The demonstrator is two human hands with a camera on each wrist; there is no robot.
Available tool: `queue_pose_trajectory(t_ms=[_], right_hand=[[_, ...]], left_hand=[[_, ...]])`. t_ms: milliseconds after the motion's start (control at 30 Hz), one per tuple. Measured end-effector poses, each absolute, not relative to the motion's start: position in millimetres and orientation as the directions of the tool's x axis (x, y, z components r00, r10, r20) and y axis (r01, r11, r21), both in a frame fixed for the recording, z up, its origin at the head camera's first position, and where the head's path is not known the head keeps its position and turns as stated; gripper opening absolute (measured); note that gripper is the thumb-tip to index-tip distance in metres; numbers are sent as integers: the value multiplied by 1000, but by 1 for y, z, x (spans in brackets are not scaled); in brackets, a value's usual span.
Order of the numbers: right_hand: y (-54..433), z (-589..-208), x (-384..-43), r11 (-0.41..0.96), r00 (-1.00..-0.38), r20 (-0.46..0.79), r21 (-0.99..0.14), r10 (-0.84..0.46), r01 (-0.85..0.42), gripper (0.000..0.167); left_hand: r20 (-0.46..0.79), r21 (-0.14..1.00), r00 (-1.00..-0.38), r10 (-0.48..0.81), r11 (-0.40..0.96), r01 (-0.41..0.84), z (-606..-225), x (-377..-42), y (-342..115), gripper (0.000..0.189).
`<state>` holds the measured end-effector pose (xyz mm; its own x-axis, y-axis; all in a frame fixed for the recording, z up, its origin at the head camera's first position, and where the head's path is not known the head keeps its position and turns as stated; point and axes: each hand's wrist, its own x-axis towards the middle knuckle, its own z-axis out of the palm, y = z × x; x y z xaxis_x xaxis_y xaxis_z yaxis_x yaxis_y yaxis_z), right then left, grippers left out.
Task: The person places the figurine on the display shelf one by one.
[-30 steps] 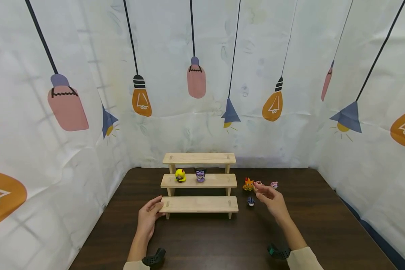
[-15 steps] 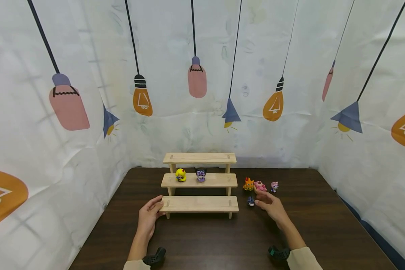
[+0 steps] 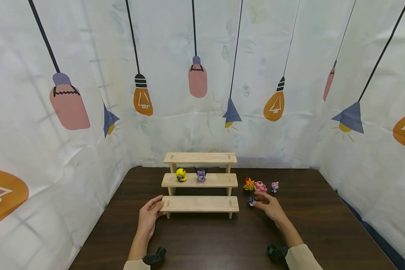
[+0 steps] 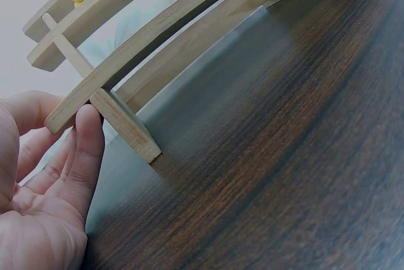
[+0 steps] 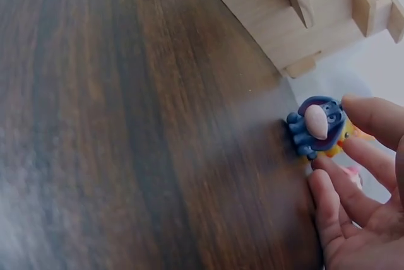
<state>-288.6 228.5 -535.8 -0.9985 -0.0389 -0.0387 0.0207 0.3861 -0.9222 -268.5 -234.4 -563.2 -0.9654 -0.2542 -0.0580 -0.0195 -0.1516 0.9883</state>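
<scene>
A stepped wooden display stand (image 3: 200, 203) has three levels. My left hand (image 3: 149, 217) pinches the left end of its lowest board, thumb and fingers at the edge in the left wrist view. To the right of the stand, my right hand (image 3: 270, 206) has thumb and forefinger at the head of a small blue donkey figurine (image 5: 315, 123), which is on the table and partly covered in the head view. Behind it sit an orange spiky figurine (image 3: 248, 184) and a pink figurine (image 3: 260, 186). A smaller pink-and-white figurine (image 3: 275, 186) stands further right.
On the middle board stand a yellow-haired figurine (image 3: 180, 175) and a purple figurine (image 3: 201, 175) with black ears. The dark wooden table (image 3: 202, 243) reaches back to a white curtain (image 3: 175, 131) printed with lamps, which also hangs at both sides.
My right hand has let go of the pink figurine, leaving it beside the orange one, and moved down and slightly left onto the donkey figurine. My left hand stays on the stand.
</scene>
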Motion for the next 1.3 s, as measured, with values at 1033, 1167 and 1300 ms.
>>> queue_pose_trajectory(t_ms=[1033, 1167, 1300], right_hand=[[226, -552, -303, 500, -999, -28, -866, -22, 13, 46], [226, -553, -303, 495, -999, -29, -869, -25, 13, 44], [226, -552, -302, 492, -999, -21, -871, -25, 6, 42]], left_hand=[[-63, 988, -964, -260, -155, -23, -563, -269, -234, 43], [-61, 988, -963, -263, -156, -20, -563, -269, -234, 41], [-63, 987, -963, -260, -160, -22, -563, -269, -234, 42]])
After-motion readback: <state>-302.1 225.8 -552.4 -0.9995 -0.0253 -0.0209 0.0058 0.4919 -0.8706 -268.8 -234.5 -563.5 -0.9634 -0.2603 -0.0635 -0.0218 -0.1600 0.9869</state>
